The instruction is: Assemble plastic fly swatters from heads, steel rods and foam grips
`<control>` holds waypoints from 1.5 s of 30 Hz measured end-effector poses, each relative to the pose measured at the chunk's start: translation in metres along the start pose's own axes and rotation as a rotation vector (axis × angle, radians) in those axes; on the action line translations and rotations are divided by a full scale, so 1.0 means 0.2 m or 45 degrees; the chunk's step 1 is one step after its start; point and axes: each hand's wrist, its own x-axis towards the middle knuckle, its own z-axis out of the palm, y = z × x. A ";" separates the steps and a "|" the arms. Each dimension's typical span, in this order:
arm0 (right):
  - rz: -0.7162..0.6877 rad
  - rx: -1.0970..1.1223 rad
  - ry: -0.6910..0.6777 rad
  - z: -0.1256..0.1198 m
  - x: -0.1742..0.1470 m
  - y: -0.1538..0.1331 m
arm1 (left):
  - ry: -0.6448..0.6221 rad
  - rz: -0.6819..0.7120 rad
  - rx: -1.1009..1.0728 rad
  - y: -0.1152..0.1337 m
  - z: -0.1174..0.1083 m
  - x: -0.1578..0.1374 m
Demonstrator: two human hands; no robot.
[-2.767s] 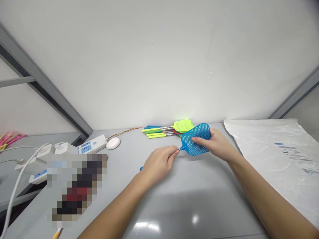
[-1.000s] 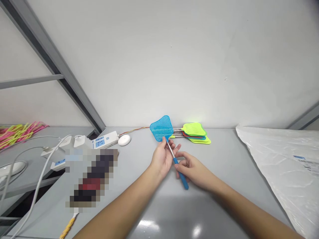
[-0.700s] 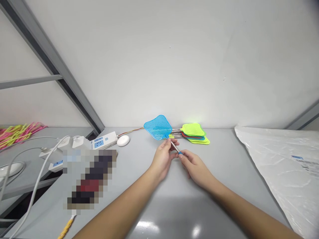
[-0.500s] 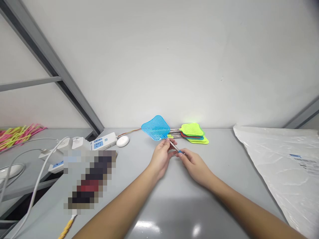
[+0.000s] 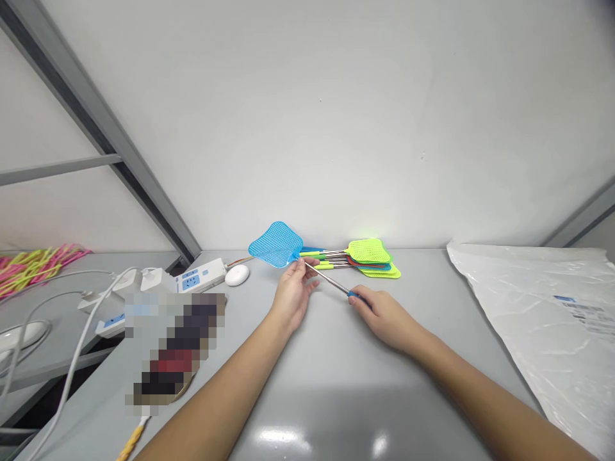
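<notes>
A blue fly swatter (image 5: 275, 244) with a perforated head and a thin metal shaft is held between my two hands above the grey table. My left hand (image 5: 293, 288) pinches the shaft just below the head. Around the blue grip at the other end, my right hand (image 5: 382, 312) is closed. Behind the shaft lies a stack of fly swatters (image 5: 369, 251) by the wall, with yellow-green, red and blue heads to the right and yellow and green handles to the left. The held swatter's head overlaps the far left end of that stack in view.
To the left are a white power strip (image 5: 202, 275), a round white device (image 5: 237, 275) and a pixelated object (image 5: 177, 349) with a cable. A white plastic bag (image 5: 533, 320) lies on the right. Pink and yellow strands (image 5: 38, 264) sit at far left.
My hands have moved apart, the left hand shifting left with the swatter head and the right slightly right. Much more of the metal shaft shows between them, so it is longer.
</notes>
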 end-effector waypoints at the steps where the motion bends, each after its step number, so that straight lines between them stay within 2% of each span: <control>1: 0.003 -0.045 0.009 0.00 0.00 0.00 | -0.011 -0.018 0.003 -0.01 0.00 0.00; 6: 0.036 -0.191 0.050 0.00 0.01 0.01 | -0.107 -0.089 0.111 -0.06 0.05 -0.07; 10: -0.005 -0.225 0.088 0.01 0.02 0.02 | -0.253 -0.131 0.238 -0.07 0.09 -0.12; 13: -0.024 -0.264 0.104 0.01 0.02 0.02 | -0.293 -0.186 0.250 -0.07 0.09 -0.13; 22: -0.058 -0.285 0.157 -0.01 0.03 -0.01 | -0.122 0.008 0.150 -0.03 0.09 -0.10; 26: -0.053 -0.305 0.154 -0.02 0.03 -0.01 | -0.009 0.055 0.097 0.02 0.07 -0.08; 28: -0.043 -0.316 0.148 -0.02 0.03 0.00 | -0.004 0.051 0.090 0.02 0.07 -0.08; 30: -0.039 -0.316 0.143 -0.02 0.03 0.01 | -0.057 0.009 0.101 0.00 0.08 -0.09; 34: -0.061 -0.313 0.135 -0.02 0.03 0.03 | -0.269 -0.156 0.228 -0.06 0.10 -0.13; 36: -0.074 -0.312 0.139 -0.03 0.03 0.03 | -0.304 -0.173 0.274 -0.08 0.10 -0.14; 40: -0.109 -0.283 0.158 -0.03 0.03 0.02 | -0.215 -0.026 0.270 -0.06 0.09 -0.12; 45: -0.093 -0.282 0.143 -0.02 0.04 0.00 | 0.009 0.072 0.097 0.02 0.07 -0.08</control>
